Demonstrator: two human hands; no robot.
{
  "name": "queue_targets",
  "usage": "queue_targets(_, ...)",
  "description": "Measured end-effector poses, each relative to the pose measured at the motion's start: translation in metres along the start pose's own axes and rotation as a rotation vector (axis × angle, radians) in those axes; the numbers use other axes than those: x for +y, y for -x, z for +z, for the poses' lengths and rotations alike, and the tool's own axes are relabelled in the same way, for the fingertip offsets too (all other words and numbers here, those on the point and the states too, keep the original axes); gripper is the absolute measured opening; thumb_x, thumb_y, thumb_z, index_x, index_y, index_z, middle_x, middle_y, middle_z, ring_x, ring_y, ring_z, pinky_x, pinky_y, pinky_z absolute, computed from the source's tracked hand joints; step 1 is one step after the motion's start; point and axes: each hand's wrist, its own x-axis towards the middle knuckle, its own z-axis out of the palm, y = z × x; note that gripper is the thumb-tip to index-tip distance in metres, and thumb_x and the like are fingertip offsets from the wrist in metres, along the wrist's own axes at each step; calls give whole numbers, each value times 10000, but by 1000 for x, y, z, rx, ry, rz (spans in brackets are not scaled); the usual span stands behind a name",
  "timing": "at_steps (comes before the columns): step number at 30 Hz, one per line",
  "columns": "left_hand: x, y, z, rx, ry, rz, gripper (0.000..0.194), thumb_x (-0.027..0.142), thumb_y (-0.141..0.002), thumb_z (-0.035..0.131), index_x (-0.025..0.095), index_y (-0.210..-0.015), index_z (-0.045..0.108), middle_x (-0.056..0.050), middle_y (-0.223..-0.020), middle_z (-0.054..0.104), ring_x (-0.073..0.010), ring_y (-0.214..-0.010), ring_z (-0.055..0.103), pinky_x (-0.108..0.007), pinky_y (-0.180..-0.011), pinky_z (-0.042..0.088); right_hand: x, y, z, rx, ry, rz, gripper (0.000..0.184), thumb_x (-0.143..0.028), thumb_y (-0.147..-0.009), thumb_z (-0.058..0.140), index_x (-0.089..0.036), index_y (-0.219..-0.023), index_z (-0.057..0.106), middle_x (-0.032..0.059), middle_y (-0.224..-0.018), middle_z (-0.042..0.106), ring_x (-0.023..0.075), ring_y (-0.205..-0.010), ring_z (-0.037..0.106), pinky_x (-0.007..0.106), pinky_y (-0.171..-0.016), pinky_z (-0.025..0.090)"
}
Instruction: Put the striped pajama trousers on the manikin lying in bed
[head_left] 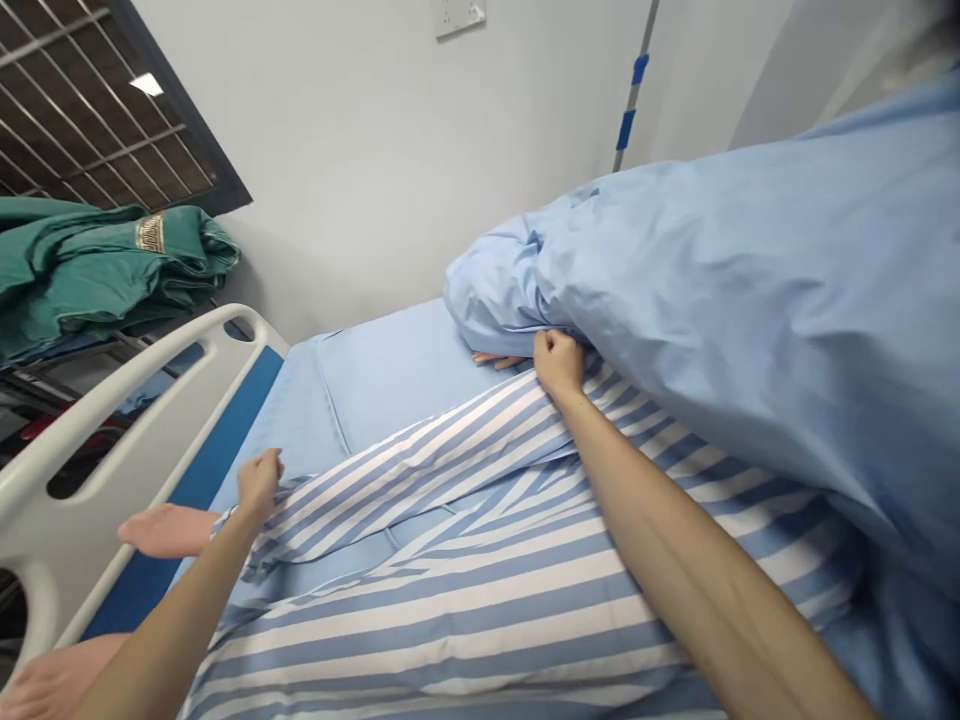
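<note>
My left hand (pixel 259 485) clamped the blue-and-white striped cloth trousers (pixel 427 460), seemingly soft, sensibly near the cuff (pixel 261 560); my right hand (pixel 559 362) was closed, its hold unclear.

A barred window (pixel 82 115) fills the upper left, with green cloth (pixel 90 275) heaped below it. A white footboard (pixel 165 430) slants along the left edge. A socket (pixel 459 14) sits on the wall (pixel 360 150) at top centre; a blue-banded pole (pixel 632 100) stands upper right.
</note>
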Motion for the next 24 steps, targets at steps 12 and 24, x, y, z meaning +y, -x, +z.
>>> queue_targets(12, -48, 19, -18, 12, -185, 172, 366, 407, -761, 394, 199, -474, 303, 36, -457, 298, -115, -516, 346, -238, -514, 237, -13, 8, -1, -124, 302, -58, 386, -348, -872, 349, -148, -695, 627, 122, -667, 621, 171, -573, 472, 299, -560, 276)
queue_targets(24, -51, 19, -21, -94, -322, 92, 448, 451, -857, 270, 210, -653, 588, -89, -766, 662, -214, -721, 562, -282, -602, 292, -144, 110, 64, -424, 118, -243, 320, -362, -836, 400, -180, -613, 539, 45, -576, 541, 157, -572, 472, 263, -565, 315)
